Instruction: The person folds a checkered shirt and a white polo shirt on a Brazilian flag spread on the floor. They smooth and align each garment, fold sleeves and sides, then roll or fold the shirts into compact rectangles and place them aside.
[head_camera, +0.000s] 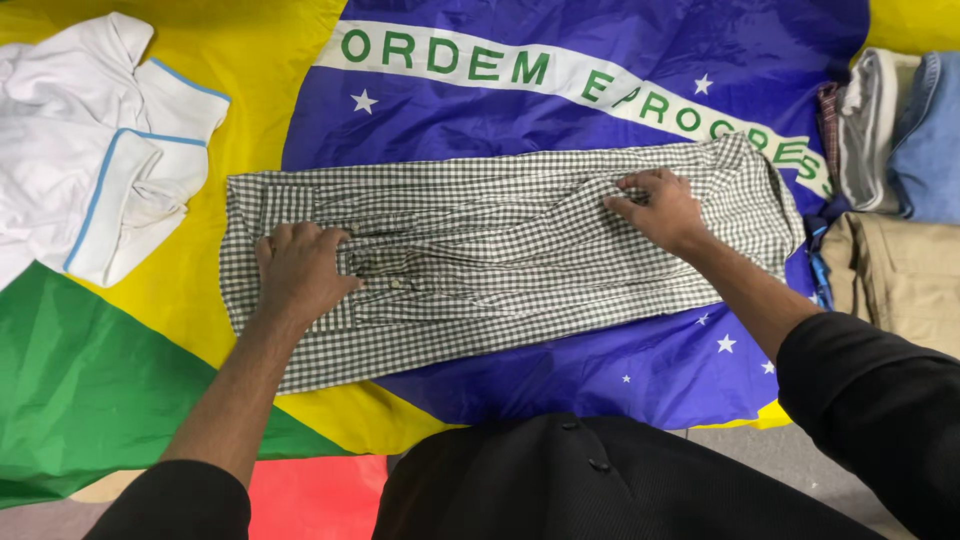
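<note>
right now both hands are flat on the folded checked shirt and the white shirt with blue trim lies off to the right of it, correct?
Not quite. The head view shows the left hand and right hand both pressed flat on the folded checked shirt, but the white shirt with blue trim lies to the left of it, not the right. What sits at the right is a stack of folded clothes.

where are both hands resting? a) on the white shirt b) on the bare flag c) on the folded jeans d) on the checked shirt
d: the left hand and right hand both lie flat on the checked shirt, spread lengthwise over the flag.
</note>
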